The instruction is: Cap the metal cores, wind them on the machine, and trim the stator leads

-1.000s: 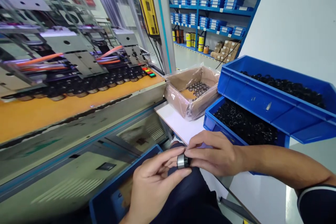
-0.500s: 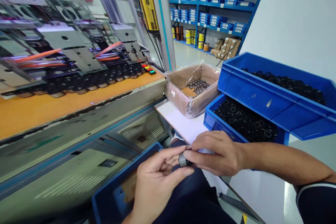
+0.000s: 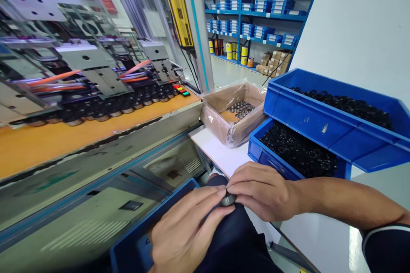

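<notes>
A small round grey metal ring (image 3: 228,200) with a black piece at its top is held over my lap, between both hands. My left hand (image 3: 188,226) pinches it from the left, thumb below and fingers above. From the right, the fingertips of my right hand (image 3: 264,190) press together on its upper side. My fingers hide much of the piece. Beyond my right hand stands a blue bin (image 3: 256,148) filled with small black plastic parts (image 3: 294,147).
A second blue bin (image 3: 333,123) of black parts overhangs the first. A plastic-lined cardboard box (image 3: 218,126) holds metal rings. At left, a machine (image 3: 105,81) stands over an orange bench top (image 3: 96,136) with a row of parts. Another blue bin (image 3: 128,230) lies below my left hand.
The ring has turned from lying sideways to facing upward. My left hand has rolled over it, its fingers now closer to my right fingertips. The view has shifted slightly.
</notes>
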### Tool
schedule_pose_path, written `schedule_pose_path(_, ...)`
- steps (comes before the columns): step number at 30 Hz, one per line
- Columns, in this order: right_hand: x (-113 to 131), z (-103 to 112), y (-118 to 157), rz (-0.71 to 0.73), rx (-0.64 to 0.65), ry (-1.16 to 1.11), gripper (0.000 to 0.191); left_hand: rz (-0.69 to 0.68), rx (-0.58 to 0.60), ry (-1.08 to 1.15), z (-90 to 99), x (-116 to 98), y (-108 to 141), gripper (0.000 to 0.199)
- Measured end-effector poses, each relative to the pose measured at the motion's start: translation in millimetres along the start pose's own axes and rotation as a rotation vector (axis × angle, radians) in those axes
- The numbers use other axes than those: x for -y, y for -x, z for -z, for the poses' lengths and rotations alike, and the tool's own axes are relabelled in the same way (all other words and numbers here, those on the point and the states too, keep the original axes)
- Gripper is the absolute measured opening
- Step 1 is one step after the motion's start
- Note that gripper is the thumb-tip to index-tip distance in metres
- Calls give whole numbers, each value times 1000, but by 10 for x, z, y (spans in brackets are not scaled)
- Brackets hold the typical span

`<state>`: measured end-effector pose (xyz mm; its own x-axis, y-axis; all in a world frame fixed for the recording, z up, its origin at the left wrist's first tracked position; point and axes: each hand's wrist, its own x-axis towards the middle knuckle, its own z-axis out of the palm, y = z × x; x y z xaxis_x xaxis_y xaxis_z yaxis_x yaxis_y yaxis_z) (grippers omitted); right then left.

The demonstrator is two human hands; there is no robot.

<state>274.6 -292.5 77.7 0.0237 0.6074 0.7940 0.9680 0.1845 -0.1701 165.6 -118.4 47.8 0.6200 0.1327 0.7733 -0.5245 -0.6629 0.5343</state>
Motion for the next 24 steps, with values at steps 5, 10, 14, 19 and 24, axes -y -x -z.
schedule_pose_path(5, 4, 37, -28, 57, 28, 86, 16, 214, -48, 208, -114, -29, 32, 28)
schedule_pose_path(10, 1, 48, -40, 69, 0, 123, 18, 633, 2, 699, -216, -3, 38, 27)
schedule_pose_path(14, -30, 39, -36, -14, -33, 30, 15, 894, 123, 1153, -255, 13, 81, 42)
schedule_pose_path(19, -59, 7, -8, -4, -39, 42, 13, 756, 53, 918, -221, 77, 121, 33)
schedule_pose_path(24, -68, -46, 24, -6, -28, 68, 17, 30, 90, 194, -75, 247, 65, 38)
